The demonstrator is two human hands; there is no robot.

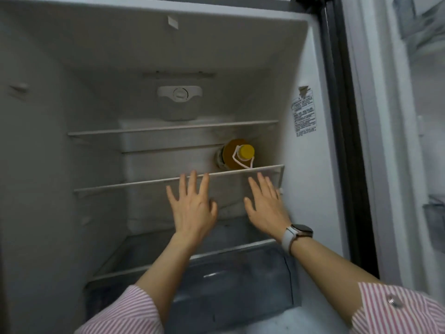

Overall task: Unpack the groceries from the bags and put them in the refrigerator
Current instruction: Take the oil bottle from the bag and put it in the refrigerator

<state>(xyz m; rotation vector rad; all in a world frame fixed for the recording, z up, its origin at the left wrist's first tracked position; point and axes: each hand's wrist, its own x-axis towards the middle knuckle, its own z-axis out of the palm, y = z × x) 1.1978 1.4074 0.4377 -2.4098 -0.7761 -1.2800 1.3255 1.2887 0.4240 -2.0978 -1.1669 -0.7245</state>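
The refrigerator stands open in front of me, its white inside nearly bare. A bottle of yellow oil (234,154) with a yellow cap and a white carry handle lies on its side on the middle shelf (134,183), at the right, cap toward me. My left hand (192,206) hangs in front of that shelf's front edge with fingers straight and spread, holding nothing. My right hand (266,204), with a watch on the wrist, is just to its right below the bottle, fingers straight, also holding nothing. No grocery bags are in view.
An upper shelf (168,128) sits above the middle one. At the bottom a clear crisper drawer (240,280) lies under a glass cover. The open door (421,141) with its bins stands at the right. A white control unit (179,100) is on the back wall.
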